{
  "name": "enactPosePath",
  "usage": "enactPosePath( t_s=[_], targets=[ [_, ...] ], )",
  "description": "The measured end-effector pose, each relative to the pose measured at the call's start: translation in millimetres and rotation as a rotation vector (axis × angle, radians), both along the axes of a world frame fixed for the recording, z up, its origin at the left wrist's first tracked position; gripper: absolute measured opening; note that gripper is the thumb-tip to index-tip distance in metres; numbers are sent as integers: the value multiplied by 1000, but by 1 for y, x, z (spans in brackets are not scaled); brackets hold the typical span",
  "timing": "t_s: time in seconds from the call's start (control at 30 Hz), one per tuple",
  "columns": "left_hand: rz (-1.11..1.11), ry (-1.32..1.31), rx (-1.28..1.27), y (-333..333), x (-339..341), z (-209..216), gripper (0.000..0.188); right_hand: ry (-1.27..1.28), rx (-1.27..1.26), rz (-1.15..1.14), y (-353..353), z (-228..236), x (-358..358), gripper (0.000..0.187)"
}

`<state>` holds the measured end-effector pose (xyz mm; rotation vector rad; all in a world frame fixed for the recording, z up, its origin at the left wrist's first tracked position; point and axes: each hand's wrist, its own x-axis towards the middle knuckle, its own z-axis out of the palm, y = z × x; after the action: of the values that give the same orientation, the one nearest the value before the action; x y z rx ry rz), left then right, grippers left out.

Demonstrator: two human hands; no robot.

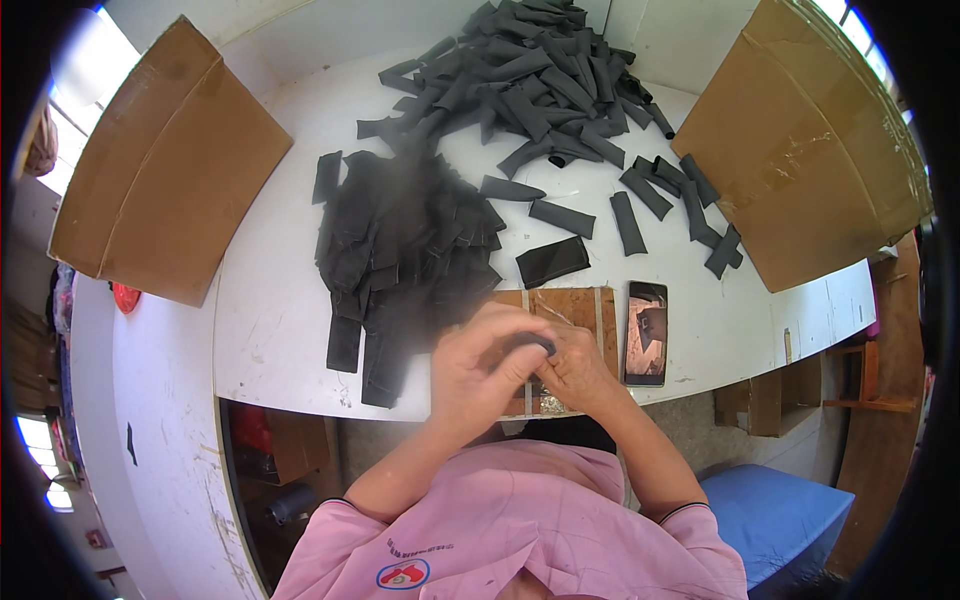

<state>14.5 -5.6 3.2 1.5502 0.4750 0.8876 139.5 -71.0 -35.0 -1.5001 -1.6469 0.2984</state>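
Note:
Close to the table's near edge, my left hand (480,370) and my right hand (578,368) meet over a brown board (592,312). Both are closed around a small dark fabric piece (535,343), whose rolled end shows between the left thumb and fingers. Most of that piece is hidden in the hands. Just left and beyond lies a heap of flat black fabric pieces (375,260), partly blurred. One flat black piece (553,262) rests just past the board. A large pile of dark grey fabric tubes (540,80) covers the far middle of the table.
A phone (647,335) with a lit screen lies right of the board. Several loose tubes (628,223) are scattered right of the pile. Cardboard panels stand at the left (165,165) and right (800,150). A blue-covered seat or box (780,515) is at the lower right.

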Motion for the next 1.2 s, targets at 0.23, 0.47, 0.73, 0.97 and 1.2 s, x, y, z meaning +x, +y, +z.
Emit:
enactPosePath(
  t_s=[0.23, 0.47, 0.73, 0.97, 1.2],
  targets=[
    [19, -518, -467, 3, -6, 6, 13, -141, -15, -41, 1, 31, 4, 17],
    [45, -415, -318, 11, -11, -11, 14, -129, -39, -62, 0, 7, -6, 23],
    [126, -259, -160, 8, -16, -11, 6, -46, 46, -10, -1, -8, -11, 22],
    [562, 167, 106, 2, -56, -42, 10, 110, 39, -112, -7, 63, 23, 29],
    [832, 921, 313, 23, -128, -108, 31, 65, 44, -542, 56, 106, 150, 35]
  ],
)
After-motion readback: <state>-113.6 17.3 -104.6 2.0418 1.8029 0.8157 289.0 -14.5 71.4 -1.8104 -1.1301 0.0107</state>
